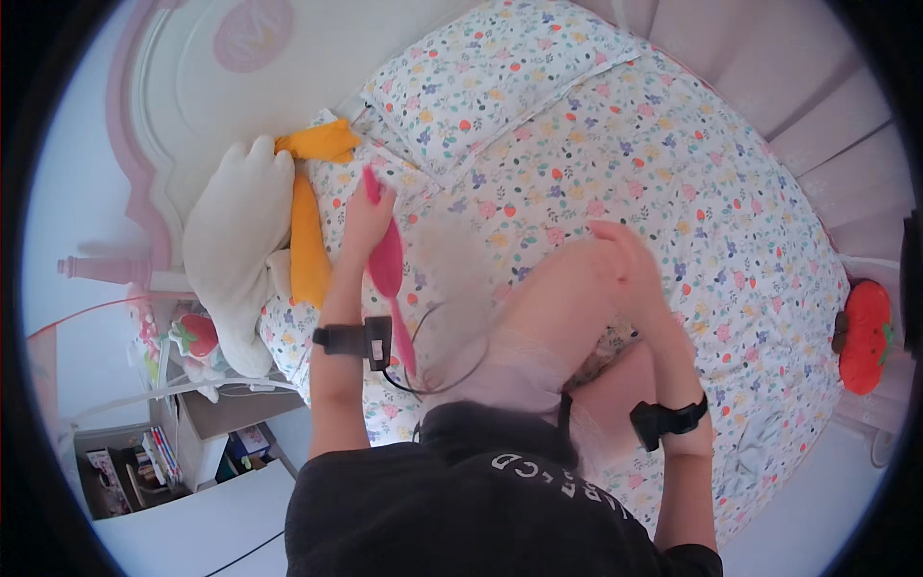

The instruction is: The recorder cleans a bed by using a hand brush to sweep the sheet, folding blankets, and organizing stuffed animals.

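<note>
My left hand (369,220) is closed around one end of a bright pink brush-like object (387,263). It has a wide oval middle and a narrow tail that points down towards my lap. Beside it lies a blurred, pale fuzzy shape (451,267); I cannot tell what it is. My right hand (631,270) is at my bent knee (559,288), with its fingers loosely apart and nothing in them. Whether it touches the knee is unclear. Under both hands spreads a floral bedsheet (627,180).
A white plush toy (238,238) with orange-yellow parts (310,238) leans by the headboard (173,108), left of a floral pillow (483,79). On the far right lies a red plush toy (865,337). A shelf unit (195,425) with books stands lower left. A black cable (483,346) loops near my lap.
</note>
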